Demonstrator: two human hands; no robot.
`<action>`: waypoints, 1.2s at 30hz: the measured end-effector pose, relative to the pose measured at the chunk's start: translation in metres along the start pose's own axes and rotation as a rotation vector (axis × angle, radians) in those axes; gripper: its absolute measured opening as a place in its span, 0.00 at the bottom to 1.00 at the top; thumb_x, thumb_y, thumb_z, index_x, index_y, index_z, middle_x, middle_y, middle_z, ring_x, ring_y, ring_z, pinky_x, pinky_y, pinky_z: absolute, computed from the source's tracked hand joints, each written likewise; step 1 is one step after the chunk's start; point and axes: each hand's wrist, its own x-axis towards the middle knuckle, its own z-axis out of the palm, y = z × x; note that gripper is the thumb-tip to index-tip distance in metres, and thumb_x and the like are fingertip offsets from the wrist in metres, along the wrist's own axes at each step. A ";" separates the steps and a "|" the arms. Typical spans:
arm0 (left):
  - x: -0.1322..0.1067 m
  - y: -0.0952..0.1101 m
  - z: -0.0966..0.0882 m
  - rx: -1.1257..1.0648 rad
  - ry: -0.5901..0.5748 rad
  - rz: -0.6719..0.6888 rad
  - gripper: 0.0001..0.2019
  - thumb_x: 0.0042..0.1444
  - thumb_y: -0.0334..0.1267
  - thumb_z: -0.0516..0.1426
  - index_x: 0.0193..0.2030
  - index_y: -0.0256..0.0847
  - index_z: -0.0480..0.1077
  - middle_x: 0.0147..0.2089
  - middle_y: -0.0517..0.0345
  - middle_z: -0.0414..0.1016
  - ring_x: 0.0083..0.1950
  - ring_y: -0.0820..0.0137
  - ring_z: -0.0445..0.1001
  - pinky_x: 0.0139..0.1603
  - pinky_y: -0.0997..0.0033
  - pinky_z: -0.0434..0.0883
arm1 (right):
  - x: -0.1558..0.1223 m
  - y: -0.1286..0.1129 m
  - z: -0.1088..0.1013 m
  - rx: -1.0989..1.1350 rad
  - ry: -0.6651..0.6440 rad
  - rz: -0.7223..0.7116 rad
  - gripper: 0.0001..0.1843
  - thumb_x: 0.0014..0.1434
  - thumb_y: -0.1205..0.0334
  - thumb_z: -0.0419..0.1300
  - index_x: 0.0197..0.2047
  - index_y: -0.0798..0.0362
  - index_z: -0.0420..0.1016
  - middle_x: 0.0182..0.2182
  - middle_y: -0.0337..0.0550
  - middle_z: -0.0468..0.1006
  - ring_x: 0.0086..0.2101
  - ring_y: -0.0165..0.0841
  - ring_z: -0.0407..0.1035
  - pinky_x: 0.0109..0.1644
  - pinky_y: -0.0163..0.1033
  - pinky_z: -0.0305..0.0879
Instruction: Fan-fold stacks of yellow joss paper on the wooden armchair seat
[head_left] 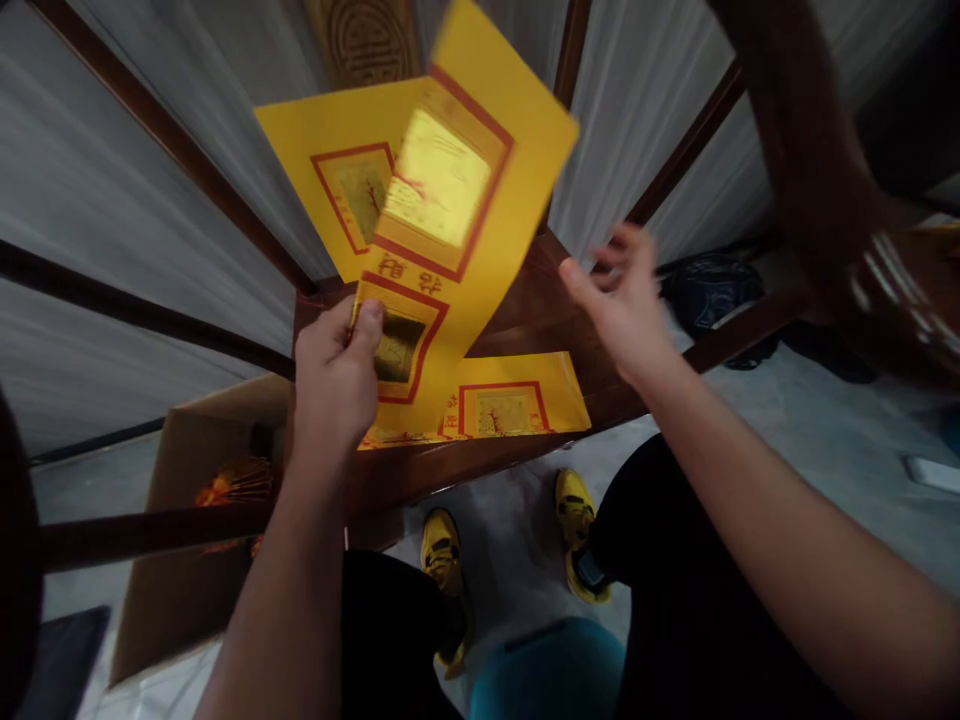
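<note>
My left hand point(336, 378) pinches the lower left edge of yellow joss paper sheets point(517, 165) between thumb and fingers. The sheets are printed with red frames, red characters and shiny gold foil panels, and they fan apart toward the top. My right hand point(626, 300) is off the paper to its right, fingers apart and somewhat blurred, with nothing visible in it. Below the held sheets, more yellow joss paper point(562, 385) lies on the dark wooden chair seat point(420, 475). How many sheets my left hand holds I cannot tell.
Dark wooden rails surround the seat, with a carved back panel point(367, 40) behind. On the floor at left stands a cardboard box point(161, 590) holding red and gold folded paper point(236, 485). A teal stool point(551, 675) is below me, near my yellow shoes point(442, 550). A black bag point(712, 290) lies right.
</note>
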 end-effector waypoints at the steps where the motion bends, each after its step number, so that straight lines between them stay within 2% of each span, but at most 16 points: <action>1: 0.000 0.002 0.004 -0.146 0.009 -0.049 0.16 0.67 0.54 0.59 0.38 0.43 0.77 0.40 0.57 0.78 0.52 0.60 0.77 0.57 0.60 0.73 | -0.005 -0.005 0.010 0.157 -0.125 0.060 0.40 0.71 0.29 0.48 0.74 0.47 0.57 0.62 0.55 0.74 0.54 0.46 0.75 0.54 0.54 0.76; 3: -0.001 0.007 0.016 -0.362 -0.038 -0.167 0.15 0.63 0.52 0.62 0.42 0.42 0.79 0.42 0.56 0.81 0.51 0.60 0.79 0.55 0.62 0.76 | -0.017 -0.018 0.027 0.446 -0.287 0.125 0.35 0.71 0.30 0.47 0.67 0.46 0.67 0.56 0.50 0.79 0.53 0.44 0.76 0.55 0.52 0.77; 5: -0.002 0.013 0.029 -0.513 -0.141 -0.355 0.13 0.59 0.45 0.61 0.44 0.40 0.79 0.42 0.54 0.83 0.51 0.58 0.81 0.52 0.60 0.78 | -0.027 -0.030 0.037 0.609 -0.276 0.134 0.31 0.70 0.30 0.50 0.57 0.45 0.75 0.51 0.46 0.81 0.51 0.42 0.76 0.54 0.50 0.77; 8: -0.003 0.013 0.044 -0.554 -0.214 -0.636 0.14 0.55 0.42 0.58 0.45 0.39 0.77 0.38 0.53 0.82 0.47 0.55 0.82 0.47 0.56 0.80 | -0.031 -0.037 0.033 0.698 -0.239 0.190 0.24 0.65 0.33 0.62 0.45 0.46 0.79 0.39 0.40 0.81 0.41 0.38 0.76 0.44 0.44 0.77; 11: -0.003 0.000 0.054 -0.503 -0.178 -0.652 0.10 0.52 0.41 0.57 0.40 0.42 0.72 0.36 0.56 0.79 0.42 0.58 0.80 0.45 0.58 0.80 | -0.027 -0.034 0.023 0.758 -0.241 0.246 0.19 0.59 0.40 0.71 0.40 0.47 0.80 0.31 0.37 0.78 0.32 0.33 0.73 0.36 0.40 0.74; 13: -0.002 -0.010 0.060 -0.444 -0.167 -0.583 0.07 0.49 0.39 0.56 0.36 0.44 0.67 0.36 0.59 0.76 0.40 0.62 0.77 0.45 0.61 0.78 | -0.024 -0.031 0.020 0.785 -0.228 0.275 0.17 0.58 0.43 0.72 0.38 0.48 0.80 0.30 0.37 0.78 0.30 0.32 0.72 0.35 0.39 0.73; 15: 0.000 -0.012 0.065 -0.404 -0.153 -0.589 0.06 0.47 0.37 0.55 0.34 0.44 0.65 0.35 0.60 0.75 0.39 0.63 0.76 0.44 0.63 0.77 | -0.021 -0.031 0.019 0.784 -0.232 0.286 0.17 0.58 0.43 0.72 0.37 0.48 0.82 0.30 0.37 0.79 0.31 0.32 0.73 0.35 0.39 0.74; 17: 0.002 -0.006 0.070 -0.474 -0.184 -0.689 0.07 0.49 0.40 0.54 0.35 0.44 0.68 0.36 0.57 0.77 0.40 0.60 0.77 0.44 0.61 0.77 | -0.018 -0.033 0.018 0.788 -0.256 0.285 0.17 0.57 0.43 0.73 0.38 0.48 0.83 0.31 0.38 0.80 0.31 0.32 0.74 0.36 0.40 0.76; 20: 0.005 0.009 0.077 -0.668 -0.275 -0.877 0.18 0.58 0.47 0.52 0.45 0.39 0.75 0.38 0.50 0.82 0.41 0.55 0.81 0.46 0.55 0.79 | -0.015 -0.037 0.016 0.799 -0.277 0.287 0.18 0.54 0.44 0.75 0.38 0.48 0.83 0.32 0.38 0.82 0.31 0.33 0.75 0.37 0.41 0.78; 22: 0.007 0.015 0.081 -0.741 -0.267 -0.960 0.24 0.63 0.53 0.51 0.50 0.37 0.77 0.38 0.47 0.84 0.39 0.54 0.82 0.46 0.54 0.79 | -0.013 -0.040 0.015 0.786 -0.266 0.277 0.17 0.53 0.45 0.76 0.37 0.48 0.83 0.31 0.38 0.82 0.29 0.32 0.75 0.36 0.41 0.78; 24: 0.007 0.017 0.086 -0.805 -0.223 -1.018 0.26 0.66 0.56 0.50 0.51 0.38 0.78 0.32 0.50 0.83 0.32 0.57 0.81 0.41 0.57 0.79 | -0.013 -0.041 0.016 0.781 -0.262 0.255 0.17 0.55 0.44 0.75 0.37 0.48 0.82 0.30 0.37 0.81 0.28 0.33 0.75 0.34 0.41 0.78; 27: 0.003 0.015 0.097 -0.932 -0.198 -1.029 0.22 0.68 0.52 0.50 0.41 0.39 0.79 0.18 0.59 0.71 0.18 0.67 0.68 0.26 0.68 0.72 | -0.013 -0.040 0.018 0.789 -0.304 0.237 0.18 0.55 0.43 0.75 0.36 0.48 0.80 0.28 0.38 0.81 0.28 0.33 0.75 0.33 0.41 0.77; 29: -0.002 0.014 0.106 -0.991 -0.174 -0.984 0.19 0.68 0.48 0.53 0.33 0.39 0.77 0.15 0.63 0.63 0.14 0.71 0.60 0.22 0.71 0.66 | -0.014 -0.039 0.018 0.788 -0.331 0.240 0.18 0.54 0.45 0.76 0.36 0.49 0.80 0.28 0.38 0.82 0.29 0.34 0.76 0.33 0.40 0.76; 30: -0.004 0.014 0.110 -0.999 -0.146 -0.965 0.17 0.67 0.46 0.55 0.31 0.40 0.77 0.15 0.64 0.63 0.15 0.72 0.60 0.22 0.71 0.66 | -0.015 -0.039 0.017 0.795 -0.332 0.249 0.18 0.55 0.45 0.75 0.36 0.49 0.80 0.29 0.39 0.82 0.30 0.34 0.76 0.33 0.39 0.76; 33: -0.010 0.014 0.120 -0.975 -0.040 -0.919 0.14 0.66 0.48 0.58 0.37 0.41 0.79 0.22 0.61 0.74 0.25 0.67 0.74 0.33 0.69 0.75 | -0.019 -0.042 0.012 0.873 -0.296 0.280 0.15 0.63 0.43 0.68 0.40 0.47 0.82 0.37 0.41 0.85 0.35 0.37 0.79 0.36 0.41 0.77; 36: -0.013 0.013 0.125 -0.972 0.063 -0.706 0.11 0.65 0.47 0.62 0.46 0.43 0.79 0.40 0.59 0.85 0.46 0.63 0.83 0.51 0.65 0.78 | -0.021 -0.046 0.005 0.873 -0.235 0.298 0.15 0.64 0.43 0.68 0.44 0.44 0.83 0.44 0.41 0.86 0.42 0.41 0.81 0.43 0.44 0.80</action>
